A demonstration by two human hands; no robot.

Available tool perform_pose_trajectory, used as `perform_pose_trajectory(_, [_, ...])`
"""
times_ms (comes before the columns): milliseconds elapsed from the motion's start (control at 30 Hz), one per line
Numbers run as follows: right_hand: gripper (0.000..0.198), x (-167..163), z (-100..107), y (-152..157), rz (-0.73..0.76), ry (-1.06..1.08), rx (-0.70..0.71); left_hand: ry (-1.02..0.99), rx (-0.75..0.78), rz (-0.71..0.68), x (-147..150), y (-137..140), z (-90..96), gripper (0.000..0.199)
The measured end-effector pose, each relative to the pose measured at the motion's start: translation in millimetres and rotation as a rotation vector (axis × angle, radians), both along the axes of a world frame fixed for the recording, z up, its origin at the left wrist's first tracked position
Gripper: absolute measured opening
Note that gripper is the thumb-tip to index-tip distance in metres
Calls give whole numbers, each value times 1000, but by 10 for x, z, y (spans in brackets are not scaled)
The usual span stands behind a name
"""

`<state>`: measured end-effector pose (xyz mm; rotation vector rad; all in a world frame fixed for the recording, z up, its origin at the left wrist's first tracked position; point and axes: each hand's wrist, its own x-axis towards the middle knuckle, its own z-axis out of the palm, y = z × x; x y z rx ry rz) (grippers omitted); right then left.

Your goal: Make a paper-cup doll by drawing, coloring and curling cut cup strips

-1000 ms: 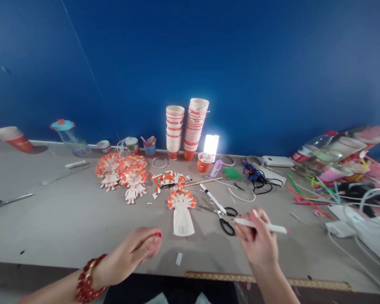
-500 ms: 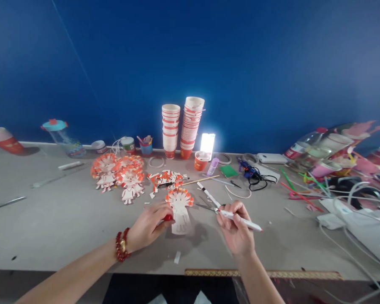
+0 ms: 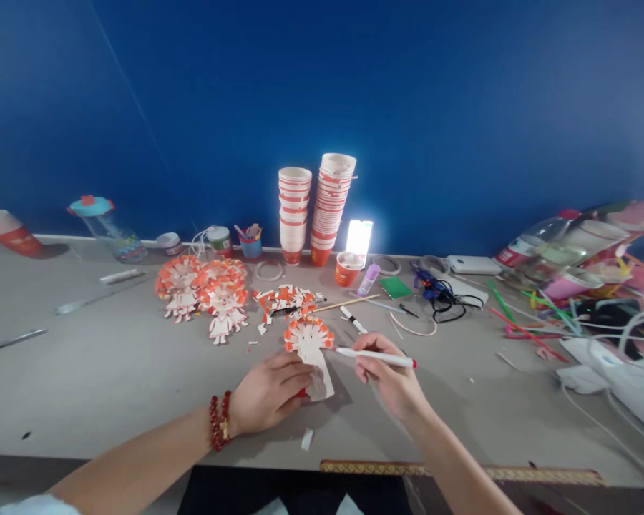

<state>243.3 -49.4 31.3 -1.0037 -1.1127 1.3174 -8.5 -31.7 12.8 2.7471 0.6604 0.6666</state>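
My right hand [image 3: 389,372] grips a white marker [image 3: 383,357] with a red end, its uncapped tip close to the right side of a paper doll's head. The paper doll [image 3: 316,372] lies flat, with an orange-fringed head, two drawn dots and a plain white body. My left hand [image 3: 273,390] rests on the doll's body and partly hides it. A small red cap [image 3: 302,393] shows between its thumb and bent fingers. Beyond the right hand lies a black-capped marker [image 3: 353,319]. Finished-looking paper dolls [image 3: 222,307] with orange hair lie to the left.
Orange and white paper scraps [image 3: 287,300] lie beyond the doll. Two tall cup stacks [image 3: 294,222], a lit phone [image 3: 359,239] and a red cup [image 3: 348,270] stand by the blue wall. Cables, a glue gun [image 3: 432,286] and bottles [image 3: 537,239] crowd the right. A ruler-like strip [image 3: 376,468] lines the front edge.
My right hand has turned the marker and brought its tip left to the doll's head. My left hand has shifted right over the doll's body, covering more of it.
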Motion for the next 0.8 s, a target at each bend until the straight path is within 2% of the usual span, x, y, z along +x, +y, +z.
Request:
perform_pose_trajectory(133, [12,-191,83,154,65,-205,66,50,11,12,37,-25,-81,31])
perform_pose_trajectory(233, [14,-322,115,297,122,-365,217,65,5,16,48,-29,-145,27])
perform_pose_trajectory(300, [14,-367,83,385,164,-413,309,74,-11,26,47,-30,-160,27])
perform_pose_trajectory(367, [11,-373,4,452,173,-417,344,73,-31,48,45,-29,-146,26])
perform_pose_trajectory(567, [8,-319,-282,528,98,-448,271,84,-44,65,53,-18,-54,20])
perform_pose_trajectory(700, [6,-314,-376,527,84,-412,219,86,-62,64,62,-20,-40,18])
perform_pose_trajectory(800, [3,-298,-405,504,65,-430,241,84,-76,69,61,-21,-44,18])
